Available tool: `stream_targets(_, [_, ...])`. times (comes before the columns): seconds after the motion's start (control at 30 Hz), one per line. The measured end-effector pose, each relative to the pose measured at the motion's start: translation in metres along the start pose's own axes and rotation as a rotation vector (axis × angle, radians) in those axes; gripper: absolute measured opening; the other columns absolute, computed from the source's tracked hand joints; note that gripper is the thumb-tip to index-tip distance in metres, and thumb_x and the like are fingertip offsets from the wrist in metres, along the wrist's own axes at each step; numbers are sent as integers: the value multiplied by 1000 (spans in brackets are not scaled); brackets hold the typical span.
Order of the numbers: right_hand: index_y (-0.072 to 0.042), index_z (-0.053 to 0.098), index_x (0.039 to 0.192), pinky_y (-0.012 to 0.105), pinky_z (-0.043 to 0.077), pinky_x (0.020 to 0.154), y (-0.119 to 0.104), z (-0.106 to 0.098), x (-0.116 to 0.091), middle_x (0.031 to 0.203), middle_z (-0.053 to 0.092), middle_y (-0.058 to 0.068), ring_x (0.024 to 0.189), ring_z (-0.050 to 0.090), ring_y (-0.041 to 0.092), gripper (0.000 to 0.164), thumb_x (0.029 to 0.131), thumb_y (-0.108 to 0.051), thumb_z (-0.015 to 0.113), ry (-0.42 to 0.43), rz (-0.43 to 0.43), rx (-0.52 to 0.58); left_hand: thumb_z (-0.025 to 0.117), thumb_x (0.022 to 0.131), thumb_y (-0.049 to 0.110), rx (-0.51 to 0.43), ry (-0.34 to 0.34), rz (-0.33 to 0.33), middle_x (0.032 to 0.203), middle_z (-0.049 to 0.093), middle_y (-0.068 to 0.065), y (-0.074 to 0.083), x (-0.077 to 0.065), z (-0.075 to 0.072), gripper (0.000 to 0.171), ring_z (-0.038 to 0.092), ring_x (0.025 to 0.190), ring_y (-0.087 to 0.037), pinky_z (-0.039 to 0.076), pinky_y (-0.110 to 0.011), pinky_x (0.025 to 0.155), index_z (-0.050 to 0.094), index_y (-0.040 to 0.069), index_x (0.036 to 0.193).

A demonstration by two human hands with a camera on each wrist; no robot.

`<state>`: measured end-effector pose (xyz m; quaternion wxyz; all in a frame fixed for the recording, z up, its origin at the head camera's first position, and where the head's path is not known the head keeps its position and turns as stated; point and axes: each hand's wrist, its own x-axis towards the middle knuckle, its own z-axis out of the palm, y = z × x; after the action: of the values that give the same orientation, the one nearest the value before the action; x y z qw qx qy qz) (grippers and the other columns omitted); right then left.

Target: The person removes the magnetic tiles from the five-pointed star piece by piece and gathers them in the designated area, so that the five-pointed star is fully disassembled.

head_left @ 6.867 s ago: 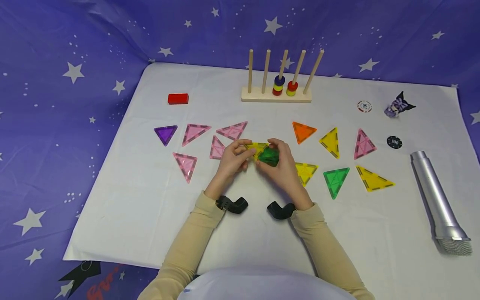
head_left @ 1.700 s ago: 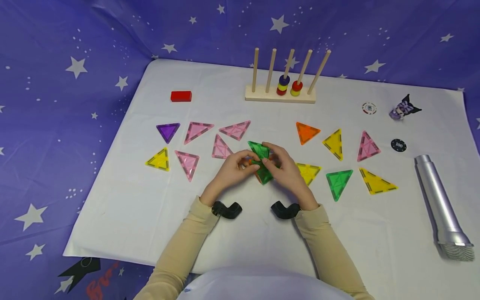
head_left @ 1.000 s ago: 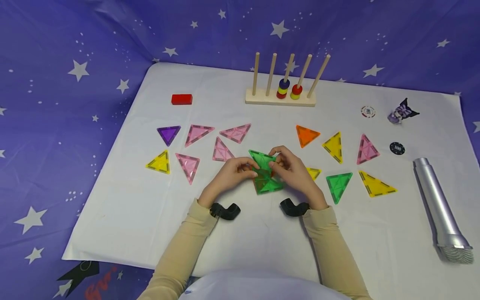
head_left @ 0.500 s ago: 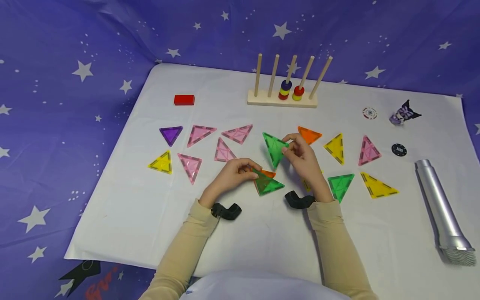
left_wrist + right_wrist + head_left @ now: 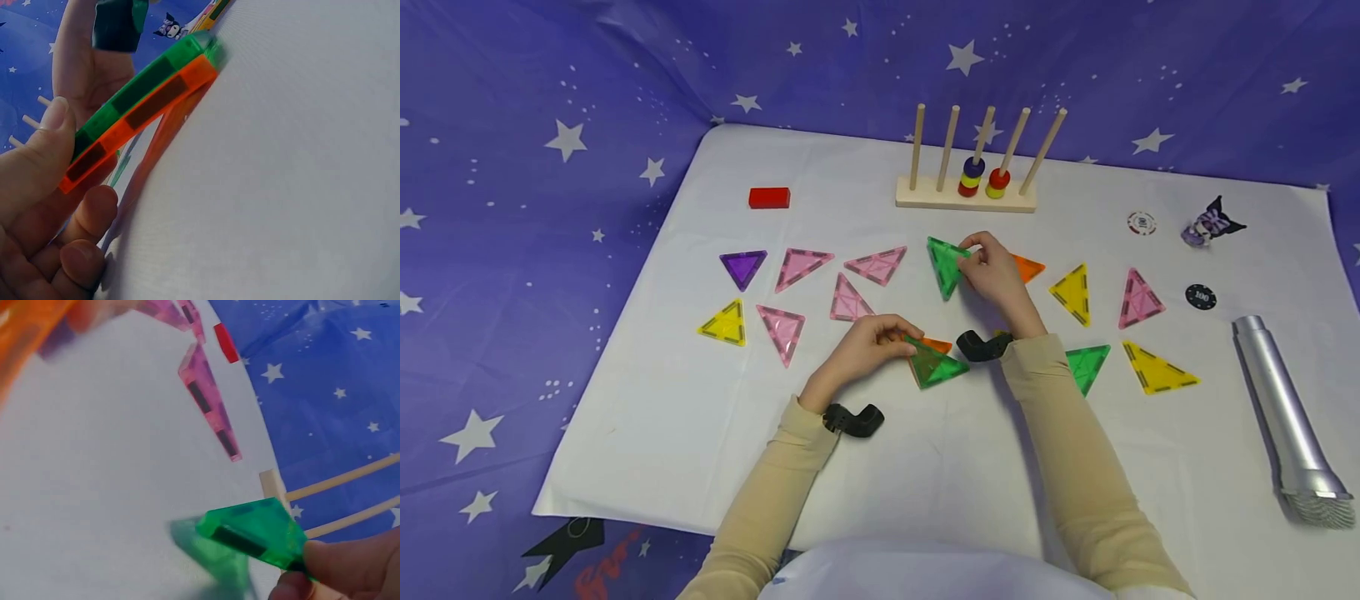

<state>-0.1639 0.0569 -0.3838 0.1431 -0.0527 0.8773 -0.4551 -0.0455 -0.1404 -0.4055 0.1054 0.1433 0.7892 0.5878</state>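
Note:
My left hand (image 5: 867,346) pinches a small stack of triangular magnetic tiles low in front of me. A green tile (image 5: 942,372) lies over an orange tile (image 5: 937,344); the left wrist view shows their edges, green (image 5: 156,76) against orange (image 5: 140,111), between thumb and fingers. Farther back, my right hand (image 5: 1000,271) pinches another green triangle tile (image 5: 945,263) at its right side. In the right wrist view this green tile (image 5: 253,531) is tilted just above the white tabletop, its shadow beside it.
Pink tiles (image 5: 781,332), a purple tile (image 5: 743,268) and a yellow tile (image 5: 727,322) lie left. Orange (image 5: 1027,268), yellow (image 5: 1072,293), green (image 5: 1088,365) and pink tiles (image 5: 1140,300) lie right. A peg stand (image 5: 966,196) stands behind; a silver microphone (image 5: 1285,408) lies far right.
The yellow tile held earlier now lies at far left. My right hand has drawn one green tile off the stack and carried it back toward the peg stand. My left hand stays put.

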Motion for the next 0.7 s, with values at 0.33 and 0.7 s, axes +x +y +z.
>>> stream_targets(0.33, [-6,45,124,29,38,58,0,-11,-6,78,52,10,62,48,18,38,91,-24,52,-124,46,-91,68,81,14,-8,10,21,74,61,1,-19,4,3,16,54,59,-15,44,-27,55,68,7,96])
stream_targets(0.7, [-6,50,106,35,44,72,9,-15,-76,95,59,6,82,55,18,27,87,-22,61,-421,-261,-156,69,81,15,-23,18,3,76,62,0,-20,4,4,16,55,60,-15,45,-28,56,68,8,95])
